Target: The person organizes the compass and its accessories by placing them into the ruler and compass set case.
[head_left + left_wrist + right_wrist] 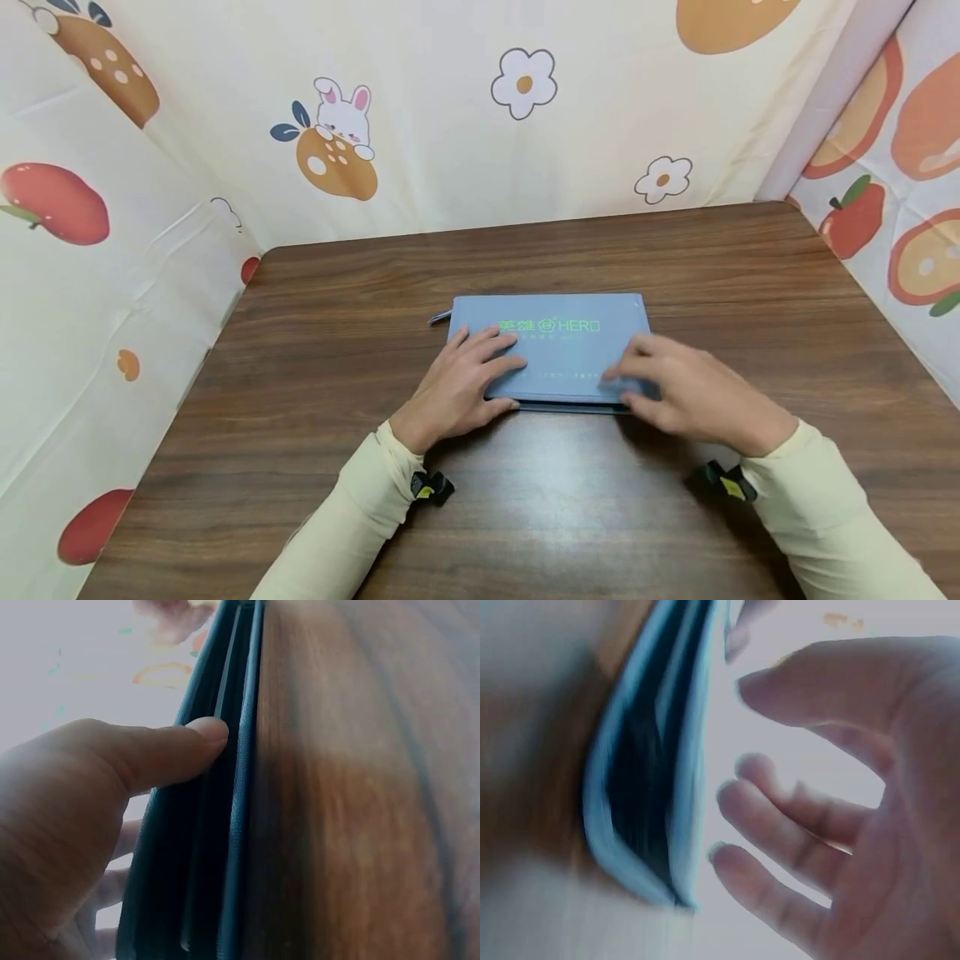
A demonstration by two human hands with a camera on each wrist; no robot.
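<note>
A flat blue case [555, 354] with green HERO lettering lies on the brown table. Its front side gapes slightly in the wrist views, showing a dark inside between two blue covers [688, 780]. My left hand [463, 383] rests on the case's left part with fingers spread on top. The left thumb [176, 750] lies across the gap at the front edge. At the right end, my right hand [675, 383] hovers with loosely bent fingers. In the right wrist view its fingertips [735, 799] stand apart from the cover with nothing between them.
A thin dark piece [440, 317], perhaps a pen or zip tab, sticks out at the case's back left corner. Printed curtains [450, 125] hang along the table's back and sides. Wood tabletop [555, 517] stretches around the case.
</note>
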